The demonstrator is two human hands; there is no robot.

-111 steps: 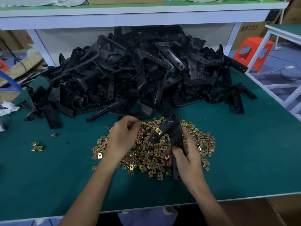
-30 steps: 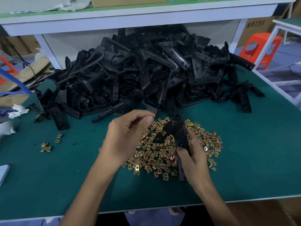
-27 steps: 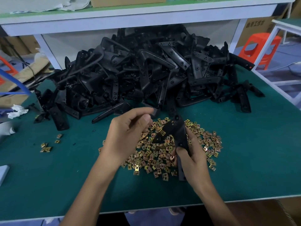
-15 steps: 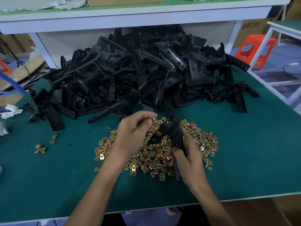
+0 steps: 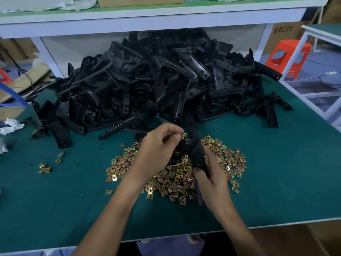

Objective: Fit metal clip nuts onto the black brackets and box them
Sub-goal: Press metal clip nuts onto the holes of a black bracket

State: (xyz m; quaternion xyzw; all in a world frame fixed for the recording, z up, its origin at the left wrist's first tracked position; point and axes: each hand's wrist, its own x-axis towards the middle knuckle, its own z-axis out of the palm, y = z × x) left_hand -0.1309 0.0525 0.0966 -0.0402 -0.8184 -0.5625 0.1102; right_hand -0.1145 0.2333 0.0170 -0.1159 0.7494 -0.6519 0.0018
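A black bracket (image 5: pixel 196 152) stands over the heap of brass-coloured clip nuts (image 5: pixel 228 163) on the green table (image 5: pixel 286 172). My right hand (image 5: pixel 210 180) grips its lower arm from the right. My left hand (image 5: pixel 158 150) pinches a clip nut (image 5: pixel 183 136) between thumb and forefinger right at the bracket's upper end. Part of the bracket is hidden behind my left hand. A big pile of black brackets (image 5: pixel 156 84) fills the back of the table.
A few stray clip nuts (image 5: pixel 45 168) lie at the left. A white shelf (image 5: pixel 147 19) runs over the pile. An orange stool (image 5: pixel 287 56) and a white frame stand off the right edge. A cardboard box (image 5: pixel 295 239) shows below the front edge.
My left hand has come from the nut heap up to the bracket's upper end with a nut pinched in its fingers. My right hand keeps the bracket in about the same place.
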